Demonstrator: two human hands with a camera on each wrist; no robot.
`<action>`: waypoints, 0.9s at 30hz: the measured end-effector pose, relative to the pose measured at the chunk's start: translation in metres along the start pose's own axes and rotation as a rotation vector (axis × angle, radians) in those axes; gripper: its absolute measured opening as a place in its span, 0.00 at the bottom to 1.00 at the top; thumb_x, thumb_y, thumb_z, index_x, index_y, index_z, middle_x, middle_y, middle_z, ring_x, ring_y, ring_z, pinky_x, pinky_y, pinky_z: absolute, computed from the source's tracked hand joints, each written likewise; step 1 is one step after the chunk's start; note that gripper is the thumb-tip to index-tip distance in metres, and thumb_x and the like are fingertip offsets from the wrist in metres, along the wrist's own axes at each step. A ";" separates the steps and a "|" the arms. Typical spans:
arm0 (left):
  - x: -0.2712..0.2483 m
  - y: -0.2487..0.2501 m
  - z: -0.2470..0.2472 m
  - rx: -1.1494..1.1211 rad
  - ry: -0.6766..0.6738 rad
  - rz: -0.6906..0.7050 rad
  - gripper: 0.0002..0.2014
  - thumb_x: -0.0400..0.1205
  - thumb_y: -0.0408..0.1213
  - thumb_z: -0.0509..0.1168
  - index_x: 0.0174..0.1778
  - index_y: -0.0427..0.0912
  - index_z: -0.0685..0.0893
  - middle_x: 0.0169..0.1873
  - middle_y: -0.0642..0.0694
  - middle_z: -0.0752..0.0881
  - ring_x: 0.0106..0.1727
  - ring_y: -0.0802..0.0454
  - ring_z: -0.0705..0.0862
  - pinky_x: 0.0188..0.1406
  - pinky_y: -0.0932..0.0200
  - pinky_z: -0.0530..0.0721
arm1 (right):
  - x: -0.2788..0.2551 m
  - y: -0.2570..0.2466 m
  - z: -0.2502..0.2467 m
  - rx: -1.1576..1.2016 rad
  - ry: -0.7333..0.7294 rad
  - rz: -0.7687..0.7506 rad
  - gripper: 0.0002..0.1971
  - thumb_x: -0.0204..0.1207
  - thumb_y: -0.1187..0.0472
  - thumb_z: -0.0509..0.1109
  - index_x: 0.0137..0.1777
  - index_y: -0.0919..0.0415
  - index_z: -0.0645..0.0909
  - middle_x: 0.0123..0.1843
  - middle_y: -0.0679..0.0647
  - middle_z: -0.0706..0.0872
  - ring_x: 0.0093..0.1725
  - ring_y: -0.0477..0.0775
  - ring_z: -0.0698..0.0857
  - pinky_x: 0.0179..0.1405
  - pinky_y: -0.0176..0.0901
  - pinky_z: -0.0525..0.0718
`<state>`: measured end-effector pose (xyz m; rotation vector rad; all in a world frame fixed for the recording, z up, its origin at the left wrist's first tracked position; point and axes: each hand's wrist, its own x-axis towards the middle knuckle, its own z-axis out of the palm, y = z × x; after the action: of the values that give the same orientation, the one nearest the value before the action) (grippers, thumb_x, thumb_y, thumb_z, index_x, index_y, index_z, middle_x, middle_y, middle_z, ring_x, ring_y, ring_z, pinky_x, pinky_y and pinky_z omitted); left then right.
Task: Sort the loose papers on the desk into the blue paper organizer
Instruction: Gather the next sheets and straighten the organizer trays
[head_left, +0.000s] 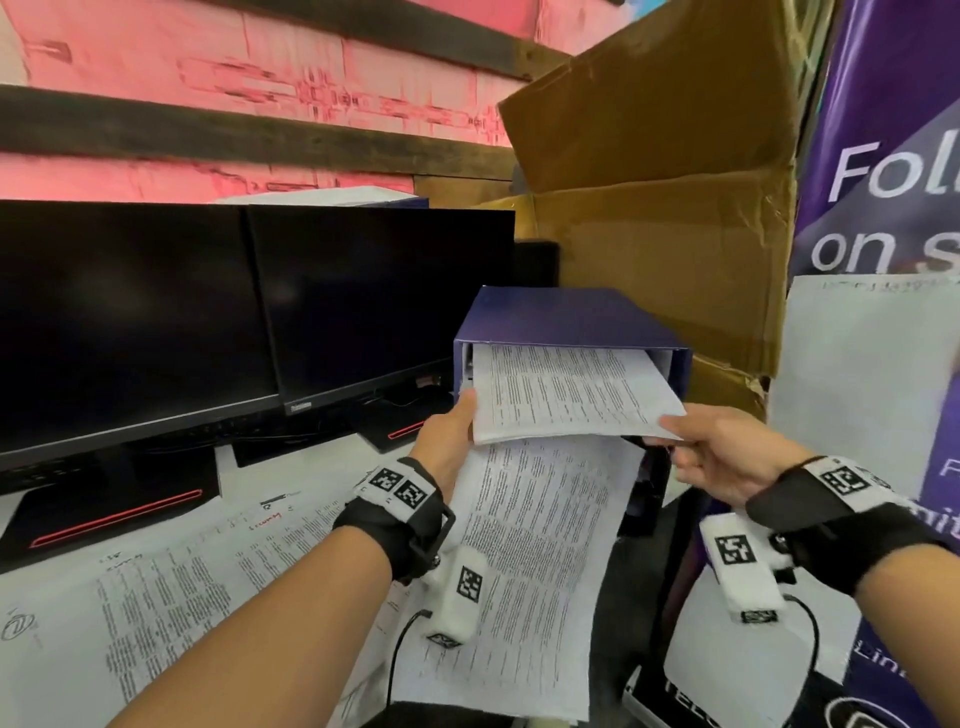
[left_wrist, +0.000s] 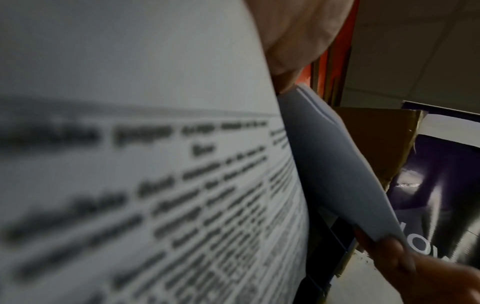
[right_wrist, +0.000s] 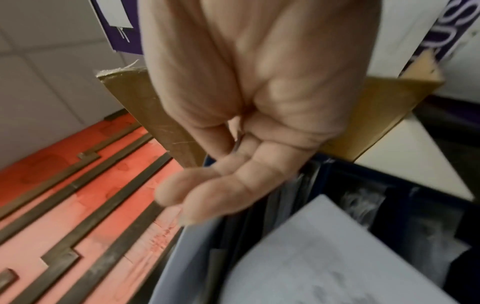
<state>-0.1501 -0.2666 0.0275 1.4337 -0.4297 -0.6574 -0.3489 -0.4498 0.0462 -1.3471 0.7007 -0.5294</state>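
Note:
The blue paper organizer (head_left: 561, 317) lies on its side at the desk's right end, its open mouth facing me. A stack of printed papers (head_left: 566, 395) sticks halfway out of it. My left hand (head_left: 462, 415) grips the stack's left edge, thumb on top. My right hand (head_left: 670, 434) pinches its near right corner; the stack (left_wrist: 335, 164) and the right hand's fingers (left_wrist: 389, 257) also show in the left wrist view. Below the stack a printed sheet (head_left: 540, 545) droops over the desk edge. More loose papers (head_left: 156, 597) lie on the desk at the left. The right wrist view shows my palm (right_wrist: 259, 92) above the organizer's dark interior (right_wrist: 405, 197).
Two dark monitors (head_left: 130, 322) (head_left: 384, 301) stand at the back left on red-striped bases. A large open cardboard box (head_left: 665, 234) rises behind the organizer. A purple banner (head_left: 883, 156) fills the right side. A pink wall with dark strips (head_left: 260, 78) is behind.

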 end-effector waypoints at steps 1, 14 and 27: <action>-0.004 0.000 -0.004 -0.039 -0.007 -0.019 0.23 0.82 0.56 0.62 0.46 0.39 0.92 0.49 0.34 0.90 0.53 0.33 0.88 0.60 0.37 0.84 | 0.001 -0.005 0.009 0.075 0.015 -0.017 0.13 0.85 0.67 0.59 0.66 0.67 0.78 0.42 0.58 0.88 0.18 0.44 0.78 0.16 0.34 0.81; -0.020 -0.010 -0.059 0.051 -0.009 -0.011 0.14 0.74 0.21 0.59 0.38 0.38 0.88 0.50 0.37 0.87 0.47 0.38 0.88 0.52 0.45 0.87 | 0.028 0.003 0.072 0.284 -0.064 -0.127 0.12 0.80 0.71 0.64 0.62 0.70 0.76 0.59 0.66 0.84 0.57 0.65 0.85 0.57 0.53 0.84; -0.017 -0.056 -0.052 0.139 -0.001 -0.103 0.16 0.79 0.18 0.55 0.55 0.41 0.79 0.53 0.34 0.84 0.42 0.42 0.86 0.41 0.49 0.87 | 0.016 0.080 0.032 -0.377 -0.089 0.025 0.09 0.80 0.72 0.65 0.58 0.72 0.80 0.44 0.68 0.87 0.35 0.57 0.86 0.34 0.46 0.85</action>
<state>-0.1383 -0.2166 -0.0316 1.5957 -0.4103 -0.7222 -0.3190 -0.4268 -0.0328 -1.6997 0.7679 -0.3232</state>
